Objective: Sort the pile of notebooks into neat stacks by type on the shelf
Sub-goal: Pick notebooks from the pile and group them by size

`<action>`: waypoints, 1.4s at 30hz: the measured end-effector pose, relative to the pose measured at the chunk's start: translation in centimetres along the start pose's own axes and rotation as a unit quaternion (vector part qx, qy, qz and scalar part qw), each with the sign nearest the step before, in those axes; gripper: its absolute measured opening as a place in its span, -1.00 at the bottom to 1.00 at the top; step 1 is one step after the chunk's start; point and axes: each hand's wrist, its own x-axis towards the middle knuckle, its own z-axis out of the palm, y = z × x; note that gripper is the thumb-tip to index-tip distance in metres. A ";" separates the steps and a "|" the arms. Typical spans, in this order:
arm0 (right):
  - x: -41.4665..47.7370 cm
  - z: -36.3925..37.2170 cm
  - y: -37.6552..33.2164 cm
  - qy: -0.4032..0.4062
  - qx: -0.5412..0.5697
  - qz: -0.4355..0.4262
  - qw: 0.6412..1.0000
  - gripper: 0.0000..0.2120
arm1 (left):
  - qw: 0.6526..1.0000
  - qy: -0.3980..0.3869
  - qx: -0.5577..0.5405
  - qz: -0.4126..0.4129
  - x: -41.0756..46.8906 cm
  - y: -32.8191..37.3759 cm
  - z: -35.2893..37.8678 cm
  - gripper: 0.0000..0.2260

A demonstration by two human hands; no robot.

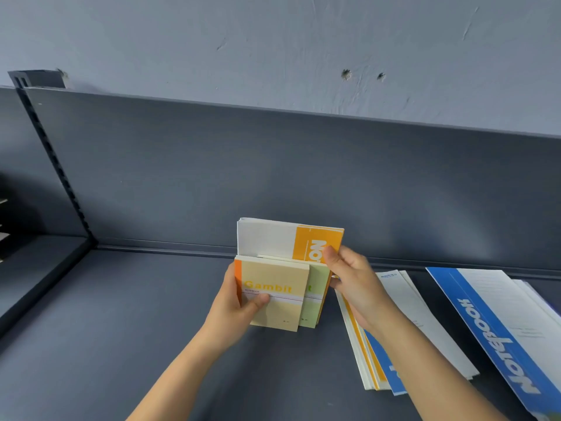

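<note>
I hold a bunch of notebooks upright over the dark grey shelf (pixel 121 314). In front is a small beige Gambit notebook (pixel 276 296) with an orange spine; behind it a small green one (pixel 315 296), and at the back a larger white and orange notebook (pixel 288 241). My left hand (pixel 239 305) grips the bunch at its left edge, thumb across the beige cover. My right hand (pixel 349 278) pinches the right edge near the orange cover. A fanned pile of large notebooks (pixel 394 329) lies flat on the shelf to the right.
A big blue and white notebook (pixel 498 326) lies at the far right, running off the frame. The shelf's back panel (pixel 273 177) rises behind the notebooks. A slotted upright post (pixel 60 177) stands at the left, with another shelf bay beyond it.
</note>
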 end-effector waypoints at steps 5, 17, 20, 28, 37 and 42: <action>-0.5 -2.1 0.2 0.033 0.041 0.007 0.999 -0.78 | 1.000 0.002 -0.005 0.008 -0.2 0.2 0.5 -0.58; -1.4 -0.6 5.8 0.027 -0.155 0.061 0.986 -0.86 | 0.999 0.029 0.007 -0.015 -0.2 -1.0 0.9 -0.60; -1.6 -0.1 5.7 0.088 -0.177 0.038 0.980 -0.88 | 0.999 0.037 0.007 -0.017 -0.3 -0.9 1.2 -0.62; -1.5 -4.6 0.2 0.241 -0.176 -0.058 0.953 -0.86 | 0.997 0.072 0.028 -0.024 -0.3 -1.1 1.6 -0.64; -3.1 -13.7 5.2 0.194 -0.288 0.166 0.923 -0.79 | 0.998 0.049 -0.015 -0.025 -0.3 1.1 3.1 -0.51; -3.2 -14.8 5.6 0.165 -0.441 0.171 0.865 -0.73 | 0.999 -0.003 -0.031 -0.020 -0.2 3.6 5.2 -0.58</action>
